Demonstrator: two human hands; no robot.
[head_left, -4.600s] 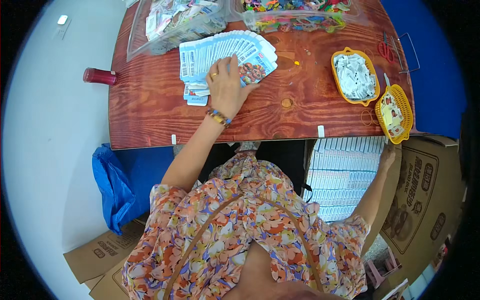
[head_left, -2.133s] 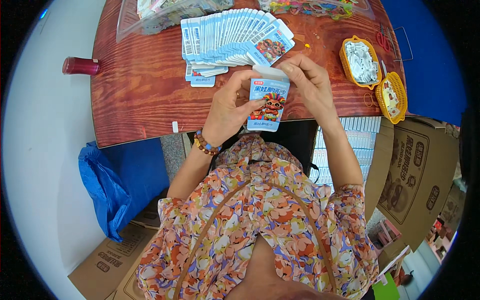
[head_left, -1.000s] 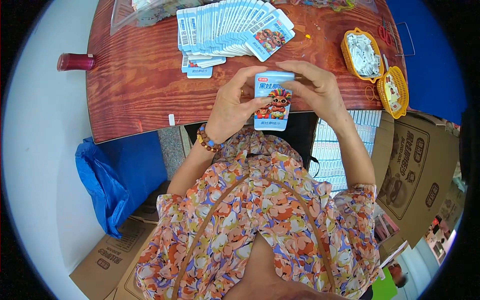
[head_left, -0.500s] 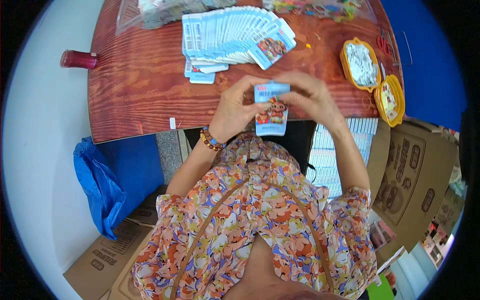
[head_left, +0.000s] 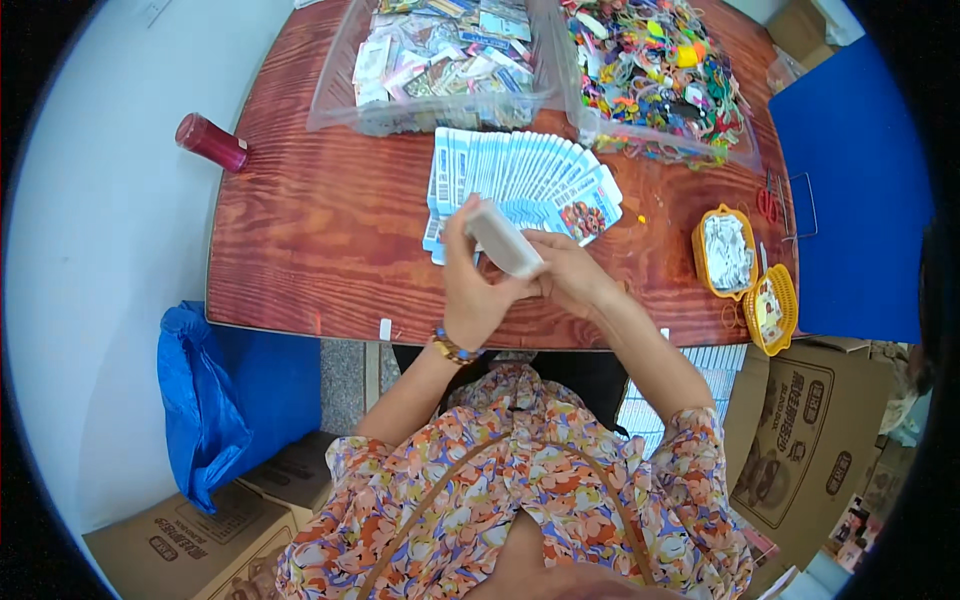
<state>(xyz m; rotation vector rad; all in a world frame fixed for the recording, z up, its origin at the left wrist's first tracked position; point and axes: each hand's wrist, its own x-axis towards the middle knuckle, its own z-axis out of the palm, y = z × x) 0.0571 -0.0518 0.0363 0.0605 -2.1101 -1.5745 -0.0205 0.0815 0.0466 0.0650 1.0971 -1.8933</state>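
Note:
My left hand (head_left: 474,295) is closed round a stack of cards (head_left: 503,241) above the near part of the table, gripping it between thumb and fingers. The stack is tilted, showing its pale edges. At its lower right end my right hand (head_left: 575,274) is closed, its fingertips partly hidden against the stack. Just beyond both hands, a wide fan of light blue printed cards (head_left: 510,160) lies on the reddish wooden table (head_left: 310,230). The front card at its right shows a colourful picture. My hands cover part of the fan's near edge.
Behind the fan stand two clear plastic bins, one with flat packets (head_left: 445,65), one with small colourful pieces (head_left: 660,75). At right are two yellow baskets (head_left: 705,262) (head_left: 787,310) and red scissors (head_left: 767,205). A dark red cylinder (head_left: 212,142) lies at left. Cardboard boxes (head_left: 800,440) stand below.
The view has shifted, showing more of the bins. The stack, earlier with its picture side facing up, is now tilted edge-on, and my hands have moved closer to the fan.

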